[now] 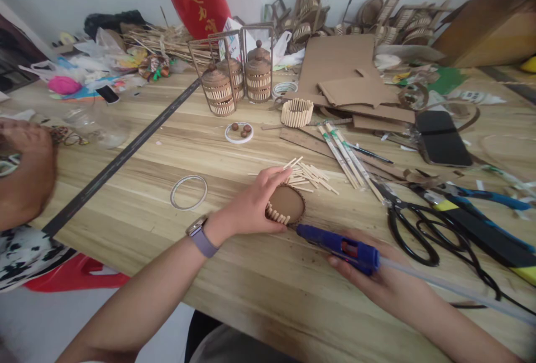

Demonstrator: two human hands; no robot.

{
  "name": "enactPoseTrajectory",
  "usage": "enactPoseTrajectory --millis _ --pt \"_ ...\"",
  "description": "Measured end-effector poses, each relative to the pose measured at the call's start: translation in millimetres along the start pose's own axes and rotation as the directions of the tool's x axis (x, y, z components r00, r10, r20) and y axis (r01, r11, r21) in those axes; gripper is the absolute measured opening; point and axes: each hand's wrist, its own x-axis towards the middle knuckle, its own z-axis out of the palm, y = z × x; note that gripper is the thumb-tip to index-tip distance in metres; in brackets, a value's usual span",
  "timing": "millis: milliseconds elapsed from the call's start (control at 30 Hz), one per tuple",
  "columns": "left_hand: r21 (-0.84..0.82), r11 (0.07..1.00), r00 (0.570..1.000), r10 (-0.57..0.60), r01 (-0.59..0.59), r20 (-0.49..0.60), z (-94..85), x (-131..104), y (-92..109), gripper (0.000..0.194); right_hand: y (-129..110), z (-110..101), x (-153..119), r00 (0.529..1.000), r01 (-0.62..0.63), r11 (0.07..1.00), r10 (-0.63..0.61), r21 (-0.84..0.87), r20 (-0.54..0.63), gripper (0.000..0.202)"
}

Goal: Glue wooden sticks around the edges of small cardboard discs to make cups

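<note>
My left hand point(255, 202) grips the left side of a round cardboard base point(288, 202), thumb in front and fingers behind. Short wooden sticks point(278, 215) stand upright along the base's near left rim. In my right hand point(377, 268) is a blue hot glue gun point(339, 247), with a long clear glue stick point(448, 286) coming out of its back. Its nozzle points left, close to the front rim of the base; whether it touches cannot be seen. Just behind the base lies a loose pile of cut sticks point(314, 177).
Black scissors point(412, 223), pliers point(488, 196), and a utility knife point(481, 234) lie to the right, near a phone point(443, 138). Finished lanterns point(220, 92) and a stick ring point(297, 113) stand behind. A tape roll point(188, 192) sits left. Another person's arm point(27, 170) rests at far left.
</note>
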Motion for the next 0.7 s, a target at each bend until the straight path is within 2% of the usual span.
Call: enactPoseTrajectory --millis 233,700 --pt "-0.007 1.000 1.000 -0.005 0.005 -0.004 0.1 0.2 0.7 0.112 0.0 -0.7 0.8 0.999 0.036 0.999 -0.037 -0.012 -0.018 0.016" --pt "-0.012 1.000 1.000 -0.001 0.001 -0.013 0.1 -0.1 -0.3 0.114 0.8 1.3 0.7 0.996 0.068 0.993 -0.073 -0.093 -0.044 0.018"
